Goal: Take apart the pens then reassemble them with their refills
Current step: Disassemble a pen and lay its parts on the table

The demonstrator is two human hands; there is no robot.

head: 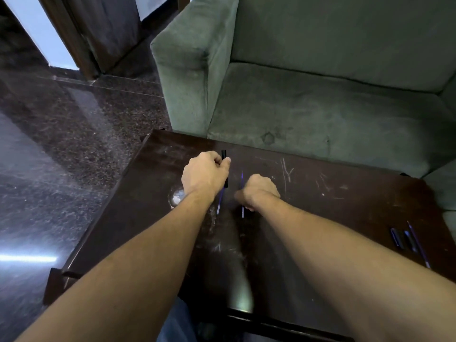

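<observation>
Left hand [207, 174]: fingers curled round black pen barrel [224, 169], pinching near its top. Barrel long axis 12-to-6; purple refill [220, 201] pokes from near end toward 6, in line with barrel.

Right hand [261, 191] just beside, at 3 o'clock of barrel: fingers fisted on second refill [242, 180], shaft 12-to-6, tip toward 12. Shafts near parallel, apart.

Refill going in or coming out of barrel: cannot tell.

Loose pen parts [404, 239] on dark surface [320, 243], well apart at 4 o'clock; right hand nearer.

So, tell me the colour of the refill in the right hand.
The refill is purple, clearest in the head view.
</observation>
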